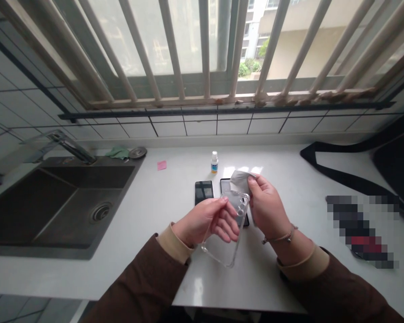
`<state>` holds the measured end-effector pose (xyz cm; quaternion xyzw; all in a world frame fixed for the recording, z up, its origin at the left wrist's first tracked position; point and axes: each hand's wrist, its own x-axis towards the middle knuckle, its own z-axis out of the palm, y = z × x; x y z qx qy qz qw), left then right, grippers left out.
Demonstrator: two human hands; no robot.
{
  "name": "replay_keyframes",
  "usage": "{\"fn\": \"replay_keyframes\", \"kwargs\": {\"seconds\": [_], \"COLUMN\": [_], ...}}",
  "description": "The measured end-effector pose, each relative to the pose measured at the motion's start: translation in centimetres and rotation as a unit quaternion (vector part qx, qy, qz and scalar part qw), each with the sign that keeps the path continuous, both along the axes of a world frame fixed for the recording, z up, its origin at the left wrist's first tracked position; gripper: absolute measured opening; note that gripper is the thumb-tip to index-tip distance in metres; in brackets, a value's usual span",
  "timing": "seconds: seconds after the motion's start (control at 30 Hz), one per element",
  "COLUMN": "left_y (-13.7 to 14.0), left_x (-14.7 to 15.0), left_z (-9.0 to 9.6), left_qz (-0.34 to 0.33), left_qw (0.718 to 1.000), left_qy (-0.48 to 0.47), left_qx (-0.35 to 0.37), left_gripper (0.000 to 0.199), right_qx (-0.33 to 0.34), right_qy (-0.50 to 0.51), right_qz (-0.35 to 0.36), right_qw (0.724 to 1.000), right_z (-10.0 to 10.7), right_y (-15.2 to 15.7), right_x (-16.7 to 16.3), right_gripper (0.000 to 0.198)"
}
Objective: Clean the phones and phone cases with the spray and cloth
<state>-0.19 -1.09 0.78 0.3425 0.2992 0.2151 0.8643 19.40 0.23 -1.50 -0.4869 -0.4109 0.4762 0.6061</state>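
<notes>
- The left hand (pixel 207 220) pinched a clear phone case (pixel 226 233) above the counter (pixel 161 202).
- The right hand (pixel 267 206) pinched a grey cloth (pixel 239 178) at the case's one o'clock.
- Two phones (pixel 204 191) lay at its twelve o'clock.

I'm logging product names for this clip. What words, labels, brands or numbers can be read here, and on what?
No text can be read.
Small bottle: blue label, print too small to read.
Pink note: no writing visible.
Two phones: screens dark.
Clear phone case in the left hand: no marking visible.
Item at the right: pixelated, unreadable.
</notes>
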Motion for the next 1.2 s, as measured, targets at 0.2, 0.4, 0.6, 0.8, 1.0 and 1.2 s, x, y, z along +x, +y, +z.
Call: {"fn": "replay_keyframes", "kwargs": {"seconds": [0.2,0.4,0.6,0.8,1.0,1.2], "left_y": [0.1,0.3,0.9,0.8,1.2,1.8], "left_x": [-0.1,-0.3,-0.4,0.2,0.3,-0.5], "left_z": [0.1,0.3,-0.2,-0.6,-0.6,0.2], "left_qz": [-0.034,0.038,0.140,0.217,0.344,0.510], "left_qw": [0.999,0.999,0.990,0.975,0.938,0.860], "left_qy": [-0.005,-0.010,0.015,0.044,0.025,-0.011], "left_qx": [0.017,0.032,0.023,0.026,0.027,0.015], "left_gripper": [0.038,0.037,0.037,0.032,0.029,0.032], "right_qx": [-0.016,-0.021,0.056,0.144,0.196,0.195], "right_qy": [-0.005,0.069,0.006,-0.223,-0.268,-0.293], "right_qz": [0.070,0.194,0.143,0.052,0.107,0.188], "right_qw": [0.997,0.978,0.988,0.963,0.937,0.917], "right_z": [1.0,1.2,0.4,0.8,1.1,0.9], "right_y": [-0.6,-1.2,-1.0,-2.0,-2.7,-3.0], "right_x": [-0.2,-0.9,-0.6,-0.7,-1.4,-1.9], "right_gripper": [0.034,0.031,0.027,0.030,0.032,0.034]}}
